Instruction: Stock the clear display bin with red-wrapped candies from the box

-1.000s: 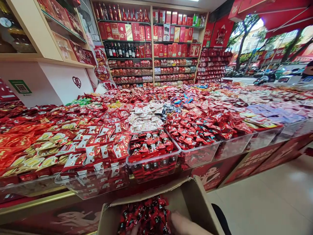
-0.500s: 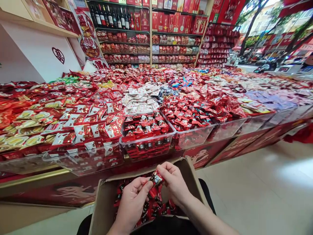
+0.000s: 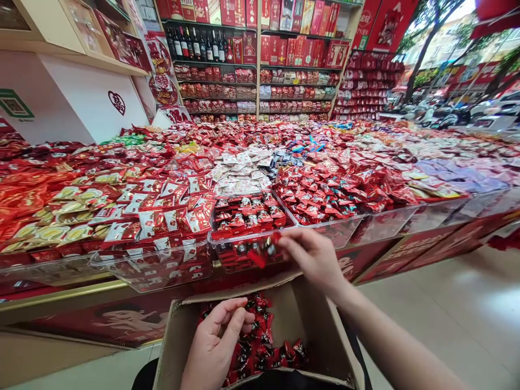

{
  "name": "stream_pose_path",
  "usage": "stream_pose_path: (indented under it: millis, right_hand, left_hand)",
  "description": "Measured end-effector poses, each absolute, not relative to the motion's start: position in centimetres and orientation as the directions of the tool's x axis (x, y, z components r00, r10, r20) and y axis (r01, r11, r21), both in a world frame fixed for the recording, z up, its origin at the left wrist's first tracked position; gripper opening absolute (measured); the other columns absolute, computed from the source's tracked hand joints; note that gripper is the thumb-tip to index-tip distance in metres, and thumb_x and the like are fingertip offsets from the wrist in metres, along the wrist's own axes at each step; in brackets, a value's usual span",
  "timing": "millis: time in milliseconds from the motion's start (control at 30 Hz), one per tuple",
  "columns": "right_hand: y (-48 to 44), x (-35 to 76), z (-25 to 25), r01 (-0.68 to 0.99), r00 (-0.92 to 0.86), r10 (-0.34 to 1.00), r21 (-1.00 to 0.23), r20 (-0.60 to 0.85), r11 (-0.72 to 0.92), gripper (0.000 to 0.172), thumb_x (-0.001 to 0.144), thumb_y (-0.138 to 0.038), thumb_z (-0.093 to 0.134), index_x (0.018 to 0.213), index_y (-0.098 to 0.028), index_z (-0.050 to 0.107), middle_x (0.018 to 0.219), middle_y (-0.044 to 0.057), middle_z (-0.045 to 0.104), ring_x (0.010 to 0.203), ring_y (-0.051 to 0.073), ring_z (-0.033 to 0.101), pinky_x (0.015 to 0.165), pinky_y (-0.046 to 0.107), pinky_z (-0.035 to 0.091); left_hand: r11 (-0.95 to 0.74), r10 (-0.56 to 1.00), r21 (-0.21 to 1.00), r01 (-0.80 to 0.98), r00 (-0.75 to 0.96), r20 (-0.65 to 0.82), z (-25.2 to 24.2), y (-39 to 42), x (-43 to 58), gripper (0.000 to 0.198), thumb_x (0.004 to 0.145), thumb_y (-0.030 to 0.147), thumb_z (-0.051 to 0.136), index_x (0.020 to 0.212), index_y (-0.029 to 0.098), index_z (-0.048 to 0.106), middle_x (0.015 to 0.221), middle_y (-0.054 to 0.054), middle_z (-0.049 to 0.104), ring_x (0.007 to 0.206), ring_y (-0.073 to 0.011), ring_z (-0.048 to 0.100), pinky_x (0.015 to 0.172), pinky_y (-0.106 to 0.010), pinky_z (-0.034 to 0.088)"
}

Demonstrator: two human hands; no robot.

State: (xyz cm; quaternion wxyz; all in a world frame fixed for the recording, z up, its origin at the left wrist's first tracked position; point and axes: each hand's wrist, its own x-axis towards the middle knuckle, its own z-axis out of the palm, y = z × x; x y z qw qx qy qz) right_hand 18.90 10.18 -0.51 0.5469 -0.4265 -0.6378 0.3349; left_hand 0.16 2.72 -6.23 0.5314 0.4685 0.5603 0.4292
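My right hand (image 3: 314, 260) pinches a wrapped candy (image 3: 267, 248), red and dark and smeared by motion. It is held up in front of the clear plastic bin (image 3: 252, 235), which holds neat rows of red-and-black wrapped candies (image 3: 247, 211). My left hand (image 3: 219, 336) hovers over the cardboard box (image 3: 298, 309), its fingers loosely curled and thumb a little apart, with nothing visible in them. Inside the box lies a loose heap of similar red-and-black candies (image 3: 260, 352), partly hidden by the left hand.
Neighbouring clear bins hold white-and-red packets (image 3: 152, 222) on the left and red twisted packets (image 3: 325, 189) on the right. White packets (image 3: 239, 170) lie behind. Shelves of bottles (image 3: 199, 46) and red boxes stand at the back. Tiled floor (image 3: 426, 309) lies to the right.
My right hand has moved up and forward from over the box, carrying the candy to the bin's front. My left hand has let go of the candy and dropped slightly. The view has tilted up.
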Motion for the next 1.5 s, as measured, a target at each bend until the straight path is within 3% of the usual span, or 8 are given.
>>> stream_pose_path:
  millis: [100, 233, 367, 667, 1133, 1300, 1433, 1500]
  right_hand:
    - [13.7, 19.2, 2.5, 0.372, -0.119, 0.752, -0.673, 0.648, 0.639, 0.011, 0.077, -0.021, 0.052, 0.084, -0.016, 0.06, 0.076, 0.002, 0.063, 0.067, 0.011, 0.056, 0.062, 0.022, 0.043]
    - [16.8, 18.0, 3.7, 0.439, -0.349, 0.657, -0.502, 0.668, 0.745, 0.012, 0.078, -0.015, 0.051, 0.082, -0.015, 0.061, 0.073, 0.002, 0.064, 0.067, 0.01, 0.056, 0.063, 0.021, 0.042]
    - [17.9, 16.9, 3.6, 0.452, -0.386, 0.625, -0.452, 0.679, 0.769, 0.013, 0.077, -0.014, 0.051, 0.083, -0.013, 0.062, 0.076, 0.005, 0.064, 0.07, 0.012, 0.057, 0.065, 0.022, 0.043]
    - [18.0, 16.3, 2.9, 0.471, -0.631, 0.664, -0.482, 0.4, 0.738, 0.013, 0.075, -0.013, 0.053, 0.081, -0.014, 0.065, 0.073, 0.003, 0.066, 0.066, 0.011, 0.058, 0.062, 0.019, 0.04]
    - [18.8, 15.8, 2.8, 0.526, -0.639, 0.751, -0.616, 0.168, 0.586, 0.01, 0.072, -0.016, 0.054, 0.075, -0.013, 0.063, 0.066, 0.0, 0.062, 0.057, 0.008, 0.051, 0.055, 0.018, 0.037]
    - [19.2, 15.6, 2.7, 0.497, -0.659, 0.73, -0.625, 0.178, 0.602, 0.013, 0.072, -0.02, 0.056, 0.08, -0.013, 0.065, 0.071, 0.002, 0.064, 0.062, 0.01, 0.054, 0.058, 0.02, 0.039]
    - [17.2, 16.3, 4.1, 0.461, -0.546, 0.72, -0.564, 0.428, 0.685, 0.017, 0.076, -0.025, 0.053, 0.082, -0.013, 0.064, 0.081, 0.006, 0.064, 0.075, 0.013, 0.055, 0.069, 0.024, 0.04]
    - [15.1, 16.8, 3.7, 0.388, -0.56, 0.693, -0.596, 0.454, 0.703, 0.02, 0.078, -0.029, 0.05, 0.079, -0.014, 0.063, 0.076, 0.005, 0.063, 0.072, 0.012, 0.054, 0.068, 0.023, 0.04]
  left_hand:
    - [0.211, 0.977, 0.971, 0.115, 0.016, -0.215, -6.7, 2.5, -0.2, 0.034, 0.07, 0.045, 0.056, 0.091, 0.018, 0.058, 0.074, -0.003, 0.069, 0.07, -0.015, 0.062, 0.065, -0.022, 0.048]
    - [0.224, 0.974, 0.966, 0.127, 0.009, -0.227, -7.6, 1.8, -0.3, 0.034, 0.069, 0.047, 0.056, 0.087, 0.018, 0.06, 0.072, -0.003, 0.069, 0.07, -0.0166, 0.062, 0.068, -0.025, 0.048]
    - [0.253, 0.967, 0.961, 0.116, -0.017, -0.252, -8.2, 1.3, -0.4, 0.036, 0.066, 0.048, 0.058, 0.085, 0.018, 0.061, 0.072, -0.004, 0.069, 0.068, -0.0172, 0.06, 0.065, -0.026, 0.048]
    - [0.238, 0.971, 0.962, 0.136, 0.002, -0.24, -9.3, 1.2, -0.5, 0.038, 0.065, 0.051, 0.058, 0.082, 0.018, 0.063, 0.068, -0.004, 0.069, 0.067, -0.0178, 0.061, 0.067, -0.027, 0.047]
    - [0.202, 0.946, 0.911, 0.358, 0.168, -0.276, -10.7, 1.6, -1.5, 0.038, 0.074, 0.05, 0.046, 0.09, 0.018, 0.058, 0.083, -0.007, 0.067, 0.079, -0.02, 0.061, 0.074, -0.029, 0.047]
    - [0.172, 0.95, 0.908, 0.383, 0.18, -0.256, -11.0, 1.8, -1.5, 0.036, 0.075, 0.049, 0.045, 0.09, 0.018, 0.059, 0.083, -0.006, 0.067, 0.079, -0.0196, 0.062, 0.074, -0.028, 0.047]
    - [0.117, 0.974, 0.882, 0.456, 0.119, -0.191, -11.5, 2.3, -2.6, 0.031, 0.075, 0.046, 0.047, 0.087, 0.021, 0.062, 0.084, -0.005, 0.069, 0.081, -0.0201, 0.062, 0.074, -0.026, 0.046]
    - [0.105, 0.978, 0.861, 0.497, 0.107, -0.181, -12.7, 2.6, -3.8, 0.028, 0.073, 0.044, 0.05, 0.085, 0.023, 0.063, 0.086, -0.004, 0.07, 0.084, -0.0205, 0.062, 0.076, -0.026, 0.046]
